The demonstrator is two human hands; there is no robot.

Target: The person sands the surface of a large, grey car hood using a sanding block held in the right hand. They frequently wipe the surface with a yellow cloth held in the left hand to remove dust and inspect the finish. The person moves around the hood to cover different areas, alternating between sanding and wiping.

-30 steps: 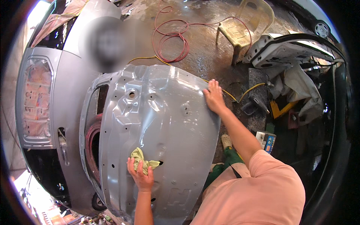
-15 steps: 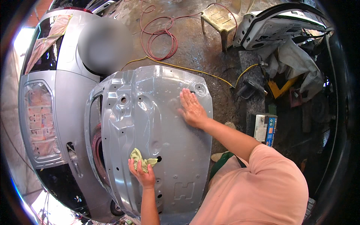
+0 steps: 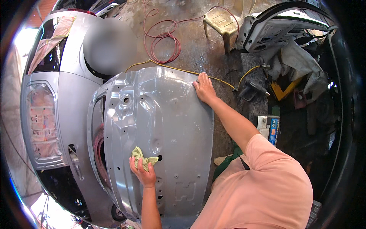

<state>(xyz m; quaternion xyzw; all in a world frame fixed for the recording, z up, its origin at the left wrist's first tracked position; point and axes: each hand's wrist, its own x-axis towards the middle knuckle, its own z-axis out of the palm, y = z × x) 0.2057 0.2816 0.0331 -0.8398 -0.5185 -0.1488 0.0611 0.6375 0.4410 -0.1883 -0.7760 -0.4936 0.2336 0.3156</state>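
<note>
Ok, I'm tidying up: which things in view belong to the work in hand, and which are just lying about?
In use:
- grey metal panel, right hand at its edge
- yellow-green cloth, in the left hand

Apparently just lying about:
- plastic chair
- white-and-blue box
- gun-shaped tool
- grey sheet

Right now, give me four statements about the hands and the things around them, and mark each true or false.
1. The left hand holds a yellow-green cloth. True.
2. The right hand grips a hammer. False: it is at the edge of the grey panel.
3. A plastic chair stands on the floor. True.
4. The red hose hangs on a wall. False: it lies looped on the floor.
</note>
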